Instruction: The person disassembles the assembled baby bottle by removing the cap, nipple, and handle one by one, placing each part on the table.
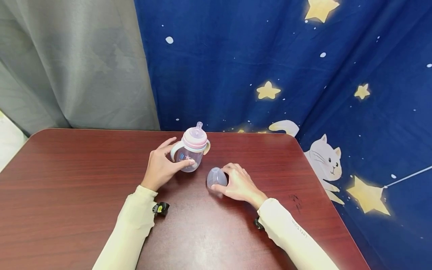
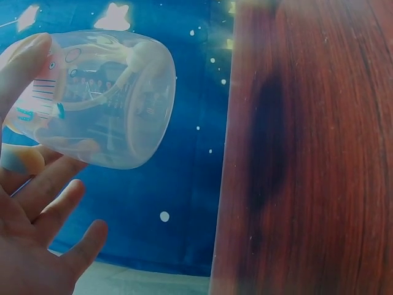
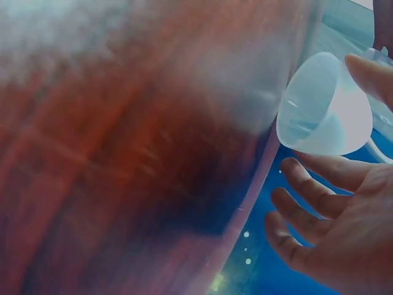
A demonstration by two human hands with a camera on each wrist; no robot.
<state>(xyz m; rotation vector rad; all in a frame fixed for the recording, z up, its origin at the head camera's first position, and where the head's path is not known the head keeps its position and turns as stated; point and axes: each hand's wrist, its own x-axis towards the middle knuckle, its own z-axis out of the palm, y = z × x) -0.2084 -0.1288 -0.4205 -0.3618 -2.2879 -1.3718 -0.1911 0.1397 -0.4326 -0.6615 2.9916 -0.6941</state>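
Note:
My left hand [image 1: 161, 165] grips a clear baby bottle [image 1: 189, 157] by its body, thumb across the front. The bottle has a pink and white collar, a teat on top and two side handles. In the left wrist view its see-through base [image 2: 144, 104] hangs above the table, and the lower fingers are spread out. Just to the right, my right hand [image 1: 240, 183] pinches a translucent domed bottle cap [image 1: 216, 178] between thumb and fingers. The right wrist view shows this cap [image 3: 325, 107] with its open rim facing the table, the other fingers extended beneath.
Both hands work over a reddish-brown wooden table [image 1: 84, 195]. Behind its far edge hang a grey curtain [image 1: 91, 67] and a blue curtain [image 1: 219, 67] with stars and a cat. Dark bands [image 1: 161, 208] sit at both wrists.

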